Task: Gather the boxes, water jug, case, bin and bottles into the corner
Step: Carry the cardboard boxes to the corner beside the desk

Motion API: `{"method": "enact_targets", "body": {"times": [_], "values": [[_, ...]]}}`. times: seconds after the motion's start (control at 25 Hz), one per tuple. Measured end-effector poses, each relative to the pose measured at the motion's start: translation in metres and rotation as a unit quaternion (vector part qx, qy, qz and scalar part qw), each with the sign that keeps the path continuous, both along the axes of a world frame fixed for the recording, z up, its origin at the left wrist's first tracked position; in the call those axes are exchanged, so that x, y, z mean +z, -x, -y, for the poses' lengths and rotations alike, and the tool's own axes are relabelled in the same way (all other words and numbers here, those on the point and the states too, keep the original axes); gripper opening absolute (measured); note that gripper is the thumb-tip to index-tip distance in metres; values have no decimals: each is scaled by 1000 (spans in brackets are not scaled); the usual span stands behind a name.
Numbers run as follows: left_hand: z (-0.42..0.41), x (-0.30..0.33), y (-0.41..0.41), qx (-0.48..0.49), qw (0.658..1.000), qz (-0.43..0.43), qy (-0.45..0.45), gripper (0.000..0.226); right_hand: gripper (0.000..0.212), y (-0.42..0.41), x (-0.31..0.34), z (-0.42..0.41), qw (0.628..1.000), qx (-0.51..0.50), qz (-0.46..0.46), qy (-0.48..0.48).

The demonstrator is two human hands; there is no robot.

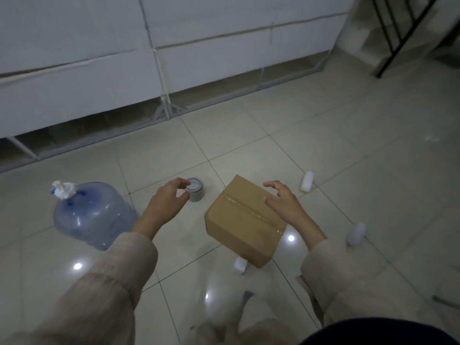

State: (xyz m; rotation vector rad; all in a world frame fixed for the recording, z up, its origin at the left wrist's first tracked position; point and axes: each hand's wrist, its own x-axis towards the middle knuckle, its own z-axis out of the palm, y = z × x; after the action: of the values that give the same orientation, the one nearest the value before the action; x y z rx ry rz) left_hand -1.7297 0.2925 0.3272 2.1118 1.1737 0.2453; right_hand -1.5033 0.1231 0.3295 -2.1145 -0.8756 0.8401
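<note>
A taped brown cardboard box (239, 222) sits on the tiled floor in front of me. My right hand (282, 202) hovers over its right top edge, fingers spread and holding nothing. My left hand (168, 199) is open to the left of the box, its fingertips close to a small grey bin (196, 191) with a round lid. A blue water jug (92, 215) with a white pump cap stands at the left. White bottles stand around the box: one to its right rear (307, 181), one at the right (357, 234), one at its near corner (240, 265).
White cloth-covered shelving on a metal frame (164, 113) runs along the far side. A black stair railing (398, 33) rises at the top right. A dark object (445, 301) lies at the right edge of the floor.
</note>
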Motion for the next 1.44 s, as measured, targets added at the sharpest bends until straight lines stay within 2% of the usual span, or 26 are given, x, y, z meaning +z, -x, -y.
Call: {"method": "enact_targets", "body": {"times": [0.32, 0.52, 0.76, 0.92, 1.04, 1.2, 1.32, 1.44], "values": [[10, -52, -69, -3, 999, -9, 49, 27, 44, -64, -53, 38, 992, -105, -48, 40], [8, -109, -93, 8, 998, -29, 51, 26, 52, -84, -121, 34, 977, -178, -81, 81], [-35, -212, -137, -19, 996, -67, 58, 27, 59, -94, -231, 14, 950, -251, -123, 138], [-72, -305, -169, -36, 990, -107, 86, 38, 62, -106, -316, 0, 933, -304, -121, 149], [-101, -384, -189, -48, 985, -143, 84, 55, 66, -118, -381, -10, 923, -328, -113, 167], [-128, -450, -211, -17, 975, -173, 135, 94, 78, -133, -448, -20, 903, -378, -120, 168], [-132, -480, -222, -12, 973, -145, 179, 93, 82, -135, -473, -25, 886, -412, -157, 142], [-135, -489, -229, 32, 972, -140, 184, 86, 74, -139, -474, -31, 864, -460, -162, 126]]}}
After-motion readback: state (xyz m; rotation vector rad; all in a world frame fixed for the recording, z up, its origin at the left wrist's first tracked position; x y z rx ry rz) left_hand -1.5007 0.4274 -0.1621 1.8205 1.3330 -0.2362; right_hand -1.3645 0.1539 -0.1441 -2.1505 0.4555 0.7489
